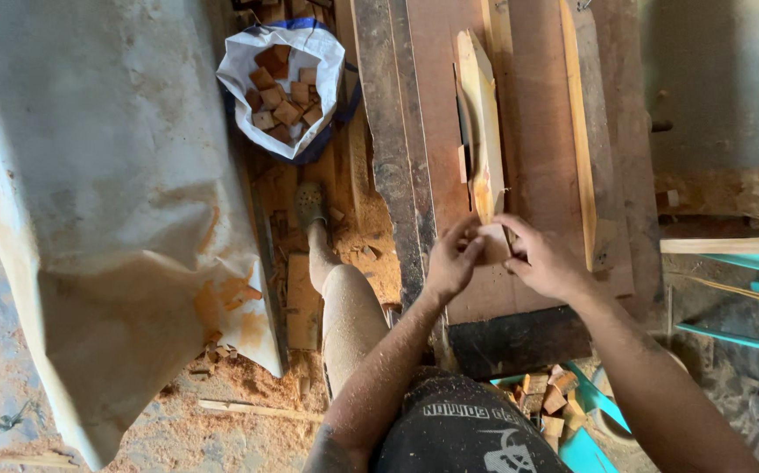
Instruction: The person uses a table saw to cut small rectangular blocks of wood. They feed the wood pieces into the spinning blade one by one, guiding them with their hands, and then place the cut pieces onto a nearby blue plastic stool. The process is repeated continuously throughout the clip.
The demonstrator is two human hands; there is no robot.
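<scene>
Feeding a small wood block (493, 243) toward the guarded saw blade (482, 131), left hand (451, 260) and right hand (541, 260) both pinching it; calling next for a slow, steady push.

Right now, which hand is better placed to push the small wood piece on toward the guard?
Probably the right hand: it sits behind the small wood piece, in line with the wooden guard. The left hand only steadies its side.

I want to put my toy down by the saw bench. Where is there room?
On the wooden bench top, bare board lies right of the upright wooden guard, up to the long fence strip. Another bare strip runs left of the guard. It is crowded near the left hand and right hand, both pressing a small wood block.
</scene>
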